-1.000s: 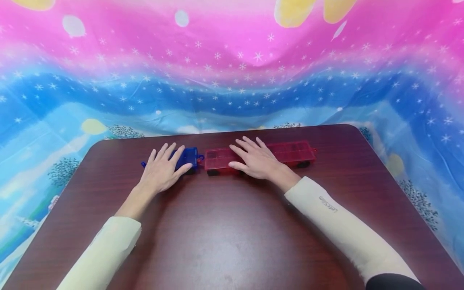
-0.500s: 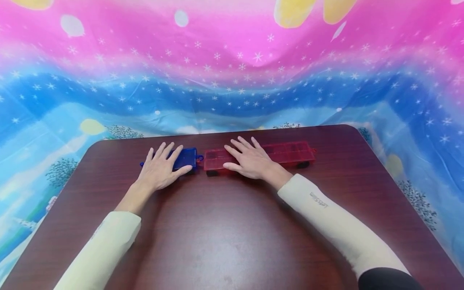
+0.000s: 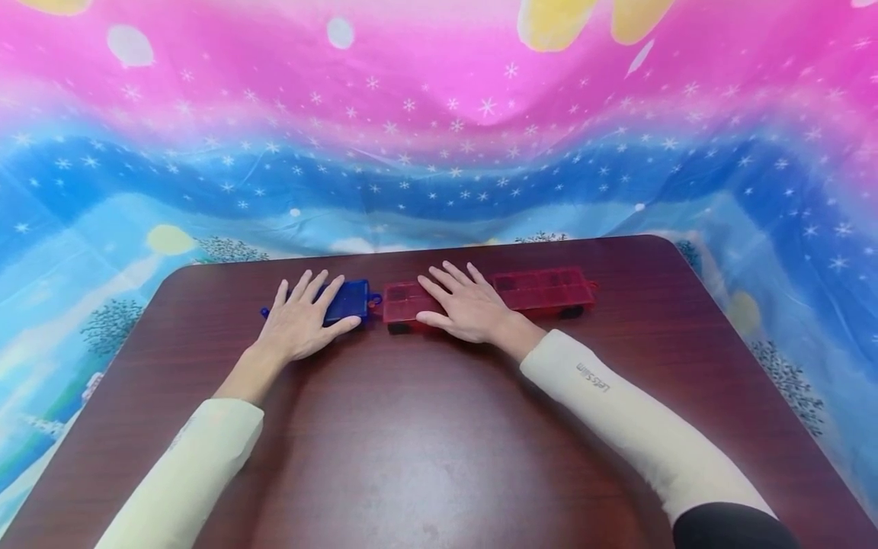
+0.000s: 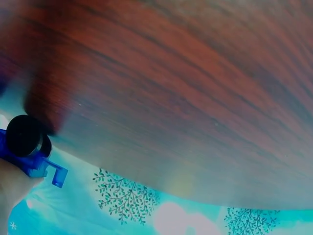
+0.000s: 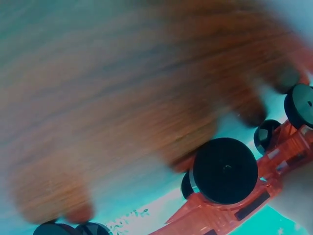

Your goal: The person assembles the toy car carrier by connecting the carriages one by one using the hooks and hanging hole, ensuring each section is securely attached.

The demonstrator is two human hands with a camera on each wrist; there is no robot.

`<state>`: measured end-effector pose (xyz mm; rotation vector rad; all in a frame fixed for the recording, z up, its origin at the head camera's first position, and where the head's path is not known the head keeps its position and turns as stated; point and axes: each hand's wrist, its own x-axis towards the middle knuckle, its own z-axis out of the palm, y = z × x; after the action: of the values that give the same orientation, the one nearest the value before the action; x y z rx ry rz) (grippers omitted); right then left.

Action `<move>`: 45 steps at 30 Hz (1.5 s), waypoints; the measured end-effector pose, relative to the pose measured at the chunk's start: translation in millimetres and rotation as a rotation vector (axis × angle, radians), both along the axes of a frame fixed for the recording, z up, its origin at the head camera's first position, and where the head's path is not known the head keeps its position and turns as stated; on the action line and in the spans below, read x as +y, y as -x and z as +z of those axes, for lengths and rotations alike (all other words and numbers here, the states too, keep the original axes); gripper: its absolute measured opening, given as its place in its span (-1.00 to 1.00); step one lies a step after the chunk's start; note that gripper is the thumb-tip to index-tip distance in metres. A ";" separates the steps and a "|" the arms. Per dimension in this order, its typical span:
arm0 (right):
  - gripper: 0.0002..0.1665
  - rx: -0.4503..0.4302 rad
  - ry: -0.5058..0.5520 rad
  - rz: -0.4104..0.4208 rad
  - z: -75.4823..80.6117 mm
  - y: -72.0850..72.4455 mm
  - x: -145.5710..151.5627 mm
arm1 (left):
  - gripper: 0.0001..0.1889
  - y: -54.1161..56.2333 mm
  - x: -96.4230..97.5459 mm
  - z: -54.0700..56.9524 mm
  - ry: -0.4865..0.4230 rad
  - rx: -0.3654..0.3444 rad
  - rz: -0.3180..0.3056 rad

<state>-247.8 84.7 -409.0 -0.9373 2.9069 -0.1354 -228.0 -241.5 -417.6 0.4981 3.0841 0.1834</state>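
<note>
A blue see-through plastic toy car point(image 3: 348, 300) on wheels stands near the table's far side. My left hand point(image 3: 298, 320) lies over it with fingers straight and spread, covering its left part. To its right is a longer red see-through toy car body point(image 3: 545, 288), also wheeled. Spread fingers of my right hand point(image 3: 466, 306) rest across its middle, so I cannot tell whether it is one piece or two. The blue and red hooks meet in the gap; whether they are latched is unclear. In the right wrist view a black wheel point(image 5: 225, 171) shows under the red body.
The dark wooden table point(image 3: 425, 442) has rounded far corners. Behind it hangs a pink and blue cloth point(image 3: 439, 152) with printed snowflakes and trees. In the left wrist view a hook point(image 4: 59, 175) juts from the blue car near the table's edge.
Over the last second my right hand has slid left along the red body. My left hand and the blue car have shifted slightly left, and the red body's left end a little too.
</note>
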 end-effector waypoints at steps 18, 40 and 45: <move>-0.02 0.002 -0.013 0.001 -1.9 -0.4 1.0 | -0.01 -1.4 -1.7 1.0 -0.021 -0.006 -0.010; -0.03 0.013 -0.029 0.005 -0.1 1.8 1.0 | -0.04 -4.1 -8.0 -0.2 -0.129 0.015 -0.005; -0.03 0.003 -0.019 0.004 -0.4 0.7 1.7 | -0.05 -4.6 -5.2 -1.4 -0.143 0.027 -0.018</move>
<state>-248.4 86.4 -409.4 -0.9410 2.9034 -0.1058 -223.4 -246.7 -419.0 0.5357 3.1058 0.4028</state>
